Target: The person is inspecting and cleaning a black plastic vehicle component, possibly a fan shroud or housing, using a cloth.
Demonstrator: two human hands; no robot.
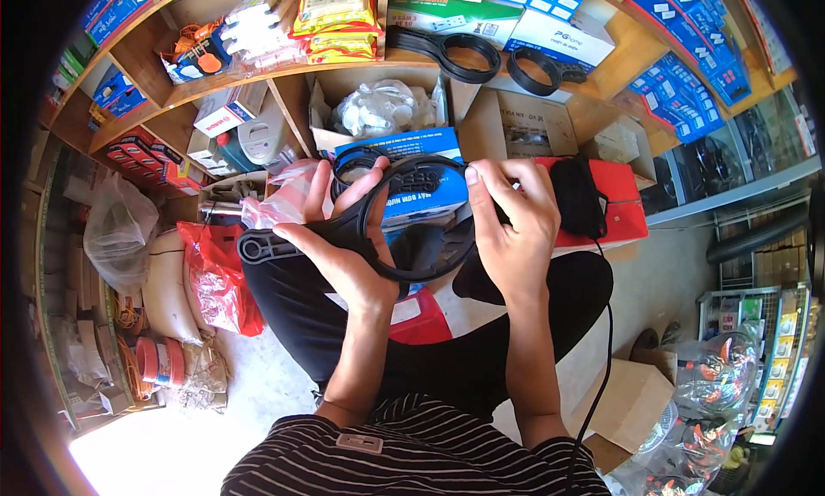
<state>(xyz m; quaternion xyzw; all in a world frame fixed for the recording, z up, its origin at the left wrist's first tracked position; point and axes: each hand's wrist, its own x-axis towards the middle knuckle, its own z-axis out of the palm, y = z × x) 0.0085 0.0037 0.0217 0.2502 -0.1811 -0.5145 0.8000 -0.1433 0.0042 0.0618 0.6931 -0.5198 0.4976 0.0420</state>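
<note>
Above my lap I hold a black plastic filter housing wrench [378,260], a large ring with a short ribbed handle pointing left. My left hand [348,264] supports it where the handle joins the ring, thumb by the handle and fingers spread up along the ring's left side. Thumb and fingertips of my right hand [513,212] pinch the ring's upper right rim; whether a smaller piece is caught there is hidden. Behind the ring stands a blue box [425,199], with more black ring-shaped parts [352,162] at its left.
Two more black ring wrenches [471,59] lie on the wooden shelf [232,76] ahead. A red box [623,208] with a black pouch [574,195] stands at the right. Red plastic bags [219,281] sit at the left; a cardboard box [632,401] is at the lower right.
</note>
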